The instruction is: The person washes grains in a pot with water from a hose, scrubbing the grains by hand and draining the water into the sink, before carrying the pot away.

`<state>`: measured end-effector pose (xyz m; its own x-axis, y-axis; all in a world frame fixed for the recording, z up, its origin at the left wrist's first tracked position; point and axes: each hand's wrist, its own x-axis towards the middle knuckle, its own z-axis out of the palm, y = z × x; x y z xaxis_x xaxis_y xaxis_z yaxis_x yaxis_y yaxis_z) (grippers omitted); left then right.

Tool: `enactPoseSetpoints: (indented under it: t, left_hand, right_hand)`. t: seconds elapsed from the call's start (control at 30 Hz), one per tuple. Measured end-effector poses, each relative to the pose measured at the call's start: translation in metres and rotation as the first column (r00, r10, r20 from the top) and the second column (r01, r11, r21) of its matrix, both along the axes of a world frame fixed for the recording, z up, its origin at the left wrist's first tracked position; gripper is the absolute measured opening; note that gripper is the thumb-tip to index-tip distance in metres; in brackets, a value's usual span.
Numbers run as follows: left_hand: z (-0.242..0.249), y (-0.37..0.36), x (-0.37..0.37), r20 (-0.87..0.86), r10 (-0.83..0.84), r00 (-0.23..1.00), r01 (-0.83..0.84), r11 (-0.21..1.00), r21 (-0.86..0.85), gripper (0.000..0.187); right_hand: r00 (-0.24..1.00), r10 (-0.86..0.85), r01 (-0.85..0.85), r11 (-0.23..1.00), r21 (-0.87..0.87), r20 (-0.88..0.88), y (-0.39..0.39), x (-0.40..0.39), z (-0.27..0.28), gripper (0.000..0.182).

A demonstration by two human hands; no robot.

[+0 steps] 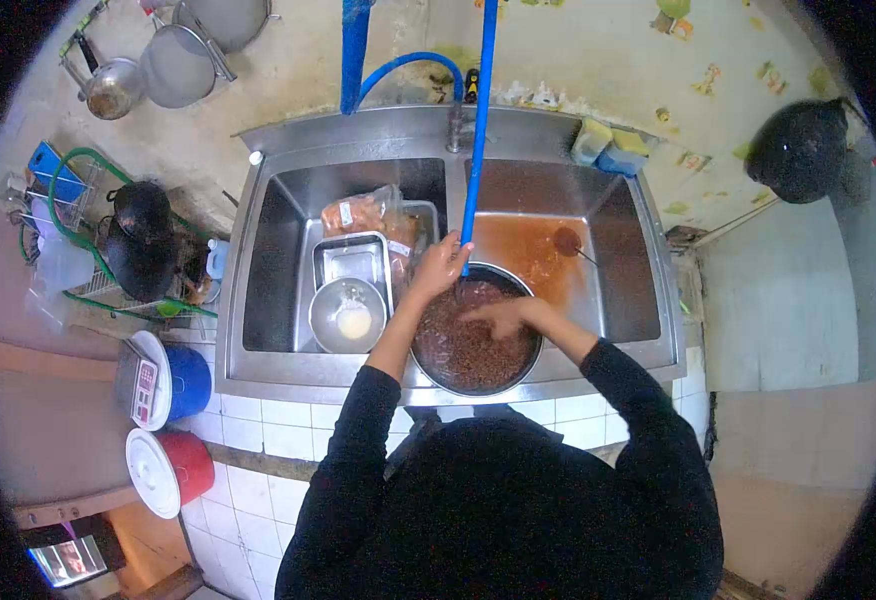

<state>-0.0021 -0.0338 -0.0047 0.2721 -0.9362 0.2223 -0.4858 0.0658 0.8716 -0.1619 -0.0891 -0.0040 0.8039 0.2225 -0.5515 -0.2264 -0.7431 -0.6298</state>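
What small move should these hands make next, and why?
Probably stir the small brown pieces with the right hand: it is at their surface inside the round, dark-walled pot, while the left hand holds the long blue hose at the rim.

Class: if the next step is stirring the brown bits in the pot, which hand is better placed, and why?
Right, probably: the right hand is in the pot among the brown bits, while the left hand grips the blue hose.

Your left arm [383,362] reaches up and in, and your left hand [441,263] is curled shut. Your right arm [608,370] bends inward, lower down, and your right hand [503,315] is open, its fingers pointing left, a bit blurry.
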Motion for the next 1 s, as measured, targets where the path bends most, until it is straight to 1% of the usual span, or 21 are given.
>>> enactPoseSetpoints:
  t: [0.03, 0.1, 0.13, 0.23, 0.27, 0.3, 0.37, 0.4, 0.43, 0.47, 0.5, 0.57, 0.6, 0.63, 0.7, 0.73, 0.77, 0.83, 0.87, 0.97, 1.0]
  left_hand:
    - [0.001, 0.001, -0.001, 0.008, 0.006, 1.000, -0.006, 1.000, -0.002, 0.030]
    - [0.002, 0.001, -0.001, 0.030, 0.016, 0.999, -0.016, 1.000, -0.005, 0.030]
    - [0.002, 0.001, -0.001, 0.051, 0.024, 0.998, -0.024, 1.000, -0.010, 0.031]
    - [0.001, 0.002, -0.001, -0.015, -0.013, 1.000, 0.014, 1.000, 0.015, 0.031]
    - [0.001, 0.003, 0.000, -0.014, -0.012, 1.000, 0.012, 1.000, 0.017, 0.031]
    - [-0.001, 0.003, -0.001, 0.007, -0.008, 1.000, 0.008, 1.000, -0.003, 0.030]
    - [0.000, 0.005, -0.001, 0.030, -0.003, 1.000, 0.003, 1.000, -0.021, 0.030]
    - [0.003, 0.005, -0.001, 0.033, -0.005, 0.999, 0.004, 1.000, 0.025, 0.030]
    - [0.005, 0.006, -0.001, 0.036, -0.008, 0.999, 0.005, 0.997, 0.073, 0.030]
    - [0.005, 0.007, 0.000, 0.040, -0.007, 0.999, 0.004, 0.997, 0.073, 0.030]
    - [0.006, 0.006, 0.000, 0.043, -0.024, 0.999, 0.021, 0.998, 0.054, 0.031]
    - [0.006, 0.005, 0.002, 0.048, -0.039, 0.998, 0.038, 0.999, 0.031, 0.031]
    - [0.007, 0.005, 0.001, 0.048, -0.036, 0.998, 0.035, 0.999, 0.026, 0.032]
    - [0.006, 0.005, 0.000, 0.047, -0.035, 0.998, 0.034, 0.999, 0.023, 0.032]
    - [0.005, 0.003, 0.000, 0.074, -0.020, 0.997, 0.019, 1.000, 0.014, 0.032]
    - [0.002, 0.005, -0.001, 0.101, -0.004, 0.995, 0.003, 1.000, 0.010, 0.032]
    - [-0.001, 0.005, -0.002, 0.099, -0.007, 0.995, 0.006, 1.000, 0.015, 0.032]
    - [-0.002, 0.003, -0.001, 0.075, -0.007, 0.997, 0.005, 1.000, 0.025, 0.033]
    - [-0.002, 0.002, -0.001, 0.077, -0.009, 0.997, 0.007, 1.000, 0.024, 0.033]
    - [0.006, 0.006, -0.002, 0.085, -0.030, 0.996, 0.029, 0.999, 0.023, 0.034]
    - [0.003, 0.005, -0.001, 0.080, -0.032, 0.996, 0.031, 0.999, 0.018, 0.034]
  right_hand:
    - [0.981, 0.088, -0.100, 0.993, 0.059, 0.175, 0.012, -0.007, 0.010, 0.089]
    - [0.965, 0.208, -0.130, 0.907, -0.401, 0.158, 0.051, -0.012, 0.037, 0.103]
    - [0.910, 0.249, -0.063, 0.874, -0.482, 0.332, 0.061, -0.011, 0.016, 0.100]
    - [0.886, 0.260, -0.044, 0.871, -0.489, 0.383, 0.068, 0.004, -0.014, 0.093]
    - [0.810, 0.273, 0.057, 0.844, -0.533, 0.519, 0.066, 0.007, -0.029, 0.034]
    - [0.809, 0.275, 0.055, 0.845, -0.533, 0.520, 0.065, 0.012, -0.043, 0.034]
    - [0.945, 0.047, 0.105, 0.894, -0.436, 0.325, 0.061, 0.027, -0.061, 0.052]
    - [0.944, 0.050, 0.103, 0.894, -0.436, 0.326, 0.060, 0.033, -0.048, 0.052]
    - [0.971, -0.034, 0.154, 0.843, -0.515, 0.236, 0.059, 0.040, -0.020, 0.045]
    - [0.980, -0.128, 0.195, 0.782, -0.593, 0.153, 0.058, 0.045, -0.004, 0.040]
    - [0.979, -0.127, 0.197, 0.780, -0.593, 0.158, 0.053, 0.045, -0.004, 0.040]
    - [0.885, -0.392, 0.466, 0.764, -0.447, 0.251, 0.037, 0.036, -0.007, 0.034]
    - [0.912, -0.403, 0.397, 0.823, -0.407, 0.074, 0.022, 0.036, -0.033, 0.048]
    - [0.911, -0.405, 0.398, 0.822, -0.407, 0.073, 0.014, 0.024, -0.030, 0.048]
    - [0.991, 0.050, -0.018, 0.968, -0.249, 0.124, 0.003, 0.002, -0.017, 0.065]
    - [0.956, 0.244, -0.152, 0.886, -0.438, 0.162, 0.015, -0.006, 0.021, 0.084]
    - [0.957, 0.240, -0.150, 0.889, -0.433, 0.161, 0.023, -0.010, 0.033, 0.084]
    - [0.974, 0.210, -0.131, 0.825, -0.550, 0.083, 0.034, -0.016, 0.041, 0.075]
    - [0.974, 0.208, -0.128, 0.825, -0.550, 0.085, 0.037, -0.016, 0.029, 0.075]
    - [0.861, 0.196, 0.237, 0.661, -0.712, 0.469, 0.041, -0.012, -0.034, 0.042]
    - [0.861, 0.195, 0.238, 0.662, -0.711, 0.470, 0.043, -0.006, -0.033, 0.042]
